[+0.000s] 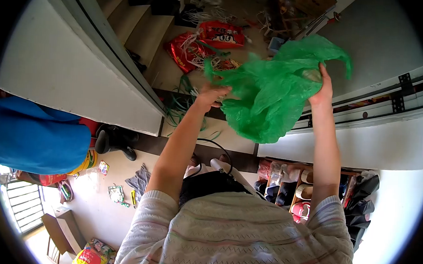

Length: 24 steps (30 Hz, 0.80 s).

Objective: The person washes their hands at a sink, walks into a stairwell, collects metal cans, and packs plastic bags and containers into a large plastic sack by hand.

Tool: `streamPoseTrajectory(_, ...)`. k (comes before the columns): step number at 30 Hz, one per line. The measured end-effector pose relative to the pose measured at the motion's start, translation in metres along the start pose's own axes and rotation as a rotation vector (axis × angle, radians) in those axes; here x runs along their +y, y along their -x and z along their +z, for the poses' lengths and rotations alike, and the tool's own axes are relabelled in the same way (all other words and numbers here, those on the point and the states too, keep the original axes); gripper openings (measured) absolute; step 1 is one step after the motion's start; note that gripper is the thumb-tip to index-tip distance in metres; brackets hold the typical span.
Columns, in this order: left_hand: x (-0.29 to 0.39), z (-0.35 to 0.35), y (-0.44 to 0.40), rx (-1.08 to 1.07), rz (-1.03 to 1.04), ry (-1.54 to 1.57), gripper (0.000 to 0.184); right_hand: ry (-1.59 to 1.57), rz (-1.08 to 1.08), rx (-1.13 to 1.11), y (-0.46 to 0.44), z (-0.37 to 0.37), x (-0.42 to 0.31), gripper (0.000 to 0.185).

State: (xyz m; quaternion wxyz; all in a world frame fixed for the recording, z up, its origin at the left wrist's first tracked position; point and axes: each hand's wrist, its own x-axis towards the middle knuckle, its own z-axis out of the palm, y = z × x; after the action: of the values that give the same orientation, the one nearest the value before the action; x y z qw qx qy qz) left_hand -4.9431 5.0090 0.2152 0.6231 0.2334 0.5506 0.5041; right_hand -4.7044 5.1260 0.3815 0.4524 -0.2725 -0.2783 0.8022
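A crumpled, thin green plastic bag (270,94) is held up in front of me at the doorway. My right hand (323,87) grips its right side, thumb along the edge, and a pale patch shows through the plastic by the fingers. At the bag's left edge is my left hand (210,96), fingers stretched toward the plastic and apart. Whether its fingertips touch the bag I cannot tell. Beyond the hands, red printed bags (220,34) lie on the floor among white strings. Green strips (177,107) trail below my left hand.
Stairs (136,25) rise at the upper left behind a white door (77,65). A shoe rack (296,194) stands at the lower right. Dark boots (113,141) and a grey cloth (139,180) are on the floor at left. Clutter and a cardboard box (316,2) fill the far end.
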Motion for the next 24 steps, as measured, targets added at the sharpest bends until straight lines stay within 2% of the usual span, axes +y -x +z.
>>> streamPoseTrajectory(3, 0.003, 0.015, 0.002, 0.138, -0.108, -0.019, 0.049, -0.022, 0.018, -0.121, 0.014, 0.014, 0.006, 0.035)
streamPoseTrajectory(6, -0.017, 0.013, -0.034, 0.014, 0.284, 0.324, 0.056, 0.007, 0.005, -0.141, 0.033, 0.03, -0.001, 0.034)
streamPoseTrajectory(7, -0.005, 0.014, -0.035, 0.031, 0.328, 0.286, 0.053, 0.023, -0.005, -0.129, 0.037, 0.031, -0.004, 0.034)
streamPoseTrajectory(8, 0.011, 0.01, -0.037, 0.048, 0.372, 0.248, 0.05, 0.117, -0.006, -0.043, 0.036, 0.02, -0.01, 0.034)
streamPoseTrajectory(9, 0.031, 0.006, -0.035, 0.065, 0.417, 0.208, 0.048, 0.343, -0.036, 0.077, 0.03, 0.002, -0.014, 0.032)
streamPoseTrajectory(11, 0.078, -0.009, -0.016, 0.277, 0.21, 0.22, 0.036, 0.786, -0.093, 0.312, 0.007, -0.043, -0.022, 0.029)
streamPoseTrajectory(12, 0.091, -0.031, -0.023, 0.262, 0.263, 0.284, 0.033, 0.714, -0.038, 0.37, -0.005, -0.068, -0.035, 0.027)
streamPoseTrajectory(13, 0.105, -0.05, -0.03, 0.247, 0.317, 0.347, 0.03, 0.642, 0.017, 0.425, -0.019, -0.094, -0.054, 0.026)
streamPoseTrajectory(14, 0.132, -0.054, -0.024, 0.269, 0.468, 0.339, 0.027, 0.57, 0.074, 0.475, -0.034, -0.107, -0.07, 0.024)
streamPoseTrajectory(15, 0.171, -0.051, -0.001, 0.29, 0.614, 0.326, 0.023, 0.527, -0.072, 0.193, -0.041, -0.094, -0.09, 0.02)
streamPoseTrajectory(16, 0.213, -0.022, 0.041, 0.335, 0.868, 0.399, 0.016, 0.323, -0.216, 0.416, -0.031, -0.018, -0.097, 0.021)
streamPoseTrajectory(17, 0.239, -0.034, 0.06, 0.689, 1.105, -0.205, 0.008, 0.387, -0.372, 0.216, -0.045, -0.025, -0.146, 0.022)
streamPoseTrajectory(18, 0.253, -0.054, 0.068, 0.918, 1.199, -0.676, 0.012, 0.489, -0.643, 0.223, -0.026, 0.018, -0.151, 0.023)
streamPoseTrajectory(19, 0.267, -0.075, 0.076, 1.247, 1.264, -1.104, 0.025, 0.616, -0.939, 0.267, -0.006, 0.061, -0.157, 0.024)
streamPoseTrajectory(20, 0.255, -0.064, 0.108, 1.46, 1.34, -1.274, 0.022, 0.728, -1.21, 0.347, 0.014, 0.104, -0.162, 0.025)
streamPoseTrajectory(21, 0.24, -0.054, 0.139, 1.676, 1.405, -1.446, 0.02, 0.823, -1.333, 0.358, 0.019, 0.093, -0.145, 0.027)
streamPoseTrajectory(22, 0.201, -0.061, 0.134, 1.559, 1.438, -1.442, 0.02, 0.941, -1.251, 0.339, 0.005, 0.047, -0.113, 0.029)
streamPoseTrajectory(23, 0.141, -0.081, 0.104, 1.243, 1.297, -1.389, 0.021, 1.147, -1.022, 0.342, -0.01, -0.018, -0.066, 0.032)
streamPoseTrajectory(24, 0.068, -0.104, 0.066, 0.941, 1.01, -1.347, 0.021, 1.427, -0.67, 0.34, -0.018, -0.097, -0.01, 0.035)
